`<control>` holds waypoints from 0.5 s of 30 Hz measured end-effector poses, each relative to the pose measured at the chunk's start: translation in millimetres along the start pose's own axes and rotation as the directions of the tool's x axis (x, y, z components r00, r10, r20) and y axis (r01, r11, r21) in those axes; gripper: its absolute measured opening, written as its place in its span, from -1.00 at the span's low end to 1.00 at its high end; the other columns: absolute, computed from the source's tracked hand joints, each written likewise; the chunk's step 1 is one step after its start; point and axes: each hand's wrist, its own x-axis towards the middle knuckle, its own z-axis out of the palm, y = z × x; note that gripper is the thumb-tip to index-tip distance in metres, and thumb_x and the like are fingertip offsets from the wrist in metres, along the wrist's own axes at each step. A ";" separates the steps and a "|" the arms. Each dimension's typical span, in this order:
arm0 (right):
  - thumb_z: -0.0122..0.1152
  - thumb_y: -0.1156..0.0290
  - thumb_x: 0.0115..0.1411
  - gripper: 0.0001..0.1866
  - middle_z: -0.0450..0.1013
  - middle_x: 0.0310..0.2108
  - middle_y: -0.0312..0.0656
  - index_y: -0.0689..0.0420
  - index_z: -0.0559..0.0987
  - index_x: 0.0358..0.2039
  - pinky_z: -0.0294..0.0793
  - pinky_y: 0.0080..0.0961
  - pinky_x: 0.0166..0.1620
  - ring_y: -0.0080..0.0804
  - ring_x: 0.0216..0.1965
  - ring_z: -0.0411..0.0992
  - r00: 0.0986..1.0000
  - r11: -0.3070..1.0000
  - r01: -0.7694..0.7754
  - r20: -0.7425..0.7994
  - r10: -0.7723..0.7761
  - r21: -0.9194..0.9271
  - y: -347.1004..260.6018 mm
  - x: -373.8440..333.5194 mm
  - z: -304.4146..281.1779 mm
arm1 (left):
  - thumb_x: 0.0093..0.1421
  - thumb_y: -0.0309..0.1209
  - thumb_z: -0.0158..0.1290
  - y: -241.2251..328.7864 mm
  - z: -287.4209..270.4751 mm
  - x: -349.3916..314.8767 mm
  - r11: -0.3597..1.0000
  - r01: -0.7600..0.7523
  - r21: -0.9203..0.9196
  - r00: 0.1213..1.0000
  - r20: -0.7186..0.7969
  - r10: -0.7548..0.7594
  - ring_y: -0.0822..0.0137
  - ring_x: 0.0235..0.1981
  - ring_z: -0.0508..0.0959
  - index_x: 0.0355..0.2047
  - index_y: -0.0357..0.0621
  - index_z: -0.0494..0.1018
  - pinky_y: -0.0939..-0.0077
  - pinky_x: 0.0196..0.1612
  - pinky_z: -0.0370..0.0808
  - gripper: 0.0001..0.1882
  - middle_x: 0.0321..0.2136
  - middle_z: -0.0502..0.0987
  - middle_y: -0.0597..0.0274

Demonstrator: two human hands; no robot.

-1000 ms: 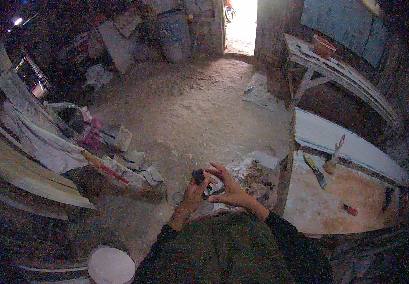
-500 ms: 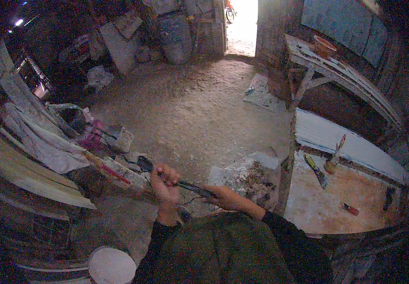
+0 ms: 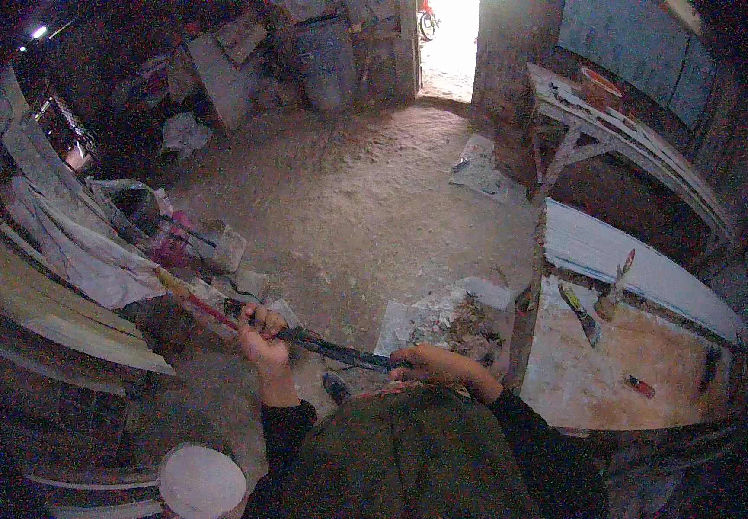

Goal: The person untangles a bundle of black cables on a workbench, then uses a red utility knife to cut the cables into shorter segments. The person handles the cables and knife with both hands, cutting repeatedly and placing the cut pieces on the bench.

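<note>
My left hand (image 3: 265, 339) is closed around one end of a black cable (image 3: 339, 349), with a short dark end sticking out past the fingers. The cable runs in a fairly straight line, apparently in more than one strand, to my right hand (image 3: 434, 363), whose fingers are curled around its other end. Both hands are in front of my body, above the floor. Beyond my left hand lies a long piece with a red stripe (image 3: 210, 311). The exact fittings on the cable are too blurred to make out.
At right, a worktable (image 3: 538, 363) carries a scraper (image 3: 579, 316), a paintbrush (image 3: 618, 290) and a small red-and-black object (image 3: 640, 386). Debris (image 3: 452, 324) lies on the floor beside it. A white round lid (image 3: 203, 482) is at lower left; cloth-draped boards (image 3: 89, 251) line the left.
My left hand has moved left, away from my right hand, which has shifted slightly right. The cable between them is now longer and straighter.
</note>
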 end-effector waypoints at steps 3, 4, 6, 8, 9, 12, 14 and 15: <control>-0.10 0.15 0.19 -0.67 0.40 -0.51 0.00 0.19 0.40 -0.30 0.33 -0.31 -0.30 -0.22 -0.38 0.42 0.999 0.997 0.017 0.035 -0.014 -0.075 5.7 2.7 3.0 | 0.18 -0.29 -0.20 2.6 -31.7 9.8 0.998 0.063 -0.028 0.998 0.007 -0.062 0.53 -0.77 0.04 -0.59 -0.03 0.23 0.64 -0.66 0.11 -0.78 -0.77 0.06 0.44; -0.11 0.15 0.19 -0.67 0.40 -0.50 0.01 0.18 0.40 -0.29 0.34 -0.30 -0.30 -0.18 -0.36 0.43 0.999 0.994 0.018 0.052 -0.013 -0.103 6.2 4.7 3.3 | 0.18 -0.30 -0.19 1.7 -39.3 12.2 0.997 0.075 -0.022 0.997 -0.001 -0.075 0.52 -0.76 0.08 -0.59 -0.04 0.24 0.63 -0.63 0.15 -0.78 -0.77 0.07 0.43; -0.12 0.13 0.19 -0.65 0.40 -0.51 0.02 0.19 0.40 -0.29 0.33 -0.28 -0.32 -0.13 -0.40 0.42 0.990 0.983 -0.129 0.040 0.135 -0.127 -7.8 4.6 -1.4 | 0.18 -0.29 -0.16 -5.3 -55.1 19.6 0.986 0.164 -0.033 0.981 -0.099 -0.166 0.51 -0.72 0.14 -0.54 -0.07 0.29 0.57 -0.51 0.26 -0.80 -0.76 0.09 0.42; -0.14 0.10 0.19 -0.63 0.39 -0.52 0.02 0.19 0.40 -0.30 0.32 -0.26 -0.34 -0.08 -0.43 0.40 0.978 0.972 -0.196 0.042 0.203 -0.130 -12.0 4.7 -3.6 | 0.17 -0.26 -0.14 -12.0 -78.4 24.2 0.971 0.228 0.077 0.961 -0.177 -0.212 0.47 -0.67 0.22 -0.49 -0.12 0.34 0.47 -0.36 0.33 -0.79 -0.73 0.16 0.41; -0.15 0.09 0.19 -0.61 0.39 -0.52 0.02 0.20 0.40 -0.30 0.32 -0.24 -0.35 -0.05 -0.44 0.39 0.977 0.972 -0.201 0.043 0.207 -0.118 -8.3 3.5 -5.0 | 0.16 -0.25 -0.12 -17.1 -95.8 25.8 0.946 0.261 0.193 0.953 -0.206 -0.221 0.44 -0.64 0.27 -0.46 -0.15 0.36 0.40 -0.27 0.35 -0.77 -0.72 0.21 0.39; -0.17 0.06 0.19 -0.59 0.38 -0.54 0.01 0.20 0.41 -0.32 0.30 -0.21 -0.38 -0.05 -0.47 0.37 0.974 0.959 -0.208 0.047 0.221 -0.191 7.1 4.2 -5.7 | 0.15 -0.16 -0.11 -37.5 -97.9 10.7 0.894 0.343 0.288 0.919 -0.300 -0.256 0.30 -0.54 0.40 -0.36 -0.18 0.38 0.16 -0.10 0.32 -0.68 -0.62 0.38 0.31; -0.16 0.06 0.19 -0.58 0.38 -0.55 0.01 0.20 0.42 -0.34 0.30 -0.21 -0.39 -0.06 -0.48 0.37 0.972 0.950 -0.219 0.037 0.232 -0.222 10.6 5.1 -4.8 | 0.13 -0.10 -0.10 -40.6 -112.4 5.4 0.869 0.461 0.179 0.883 -0.186 -0.430 0.19 -0.37 0.41 -0.25 -0.17 0.35 0.03 -0.06 0.28 -0.62 -0.44 0.42 0.20; -0.16 0.06 0.19 -0.58 0.38 -0.56 0.00 0.20 0.42 -0.36 0.31 -0.21 -0.39 -0.06 -0.49 0.38 0.971 0.951 -0.228 0.024 0.238 -0.209 11.3 4.9 -4.6 | 0.12 -0.07 -0.10 -39.7 -106.3 1.2 0.823 0.559 0.097 0.828 -0.020 -0.560 0.13 -0.24 0.39 -0.18 -0.16 0.32 -0.03 -0.05 0.25 -0.57 -0.30 0.41 0.12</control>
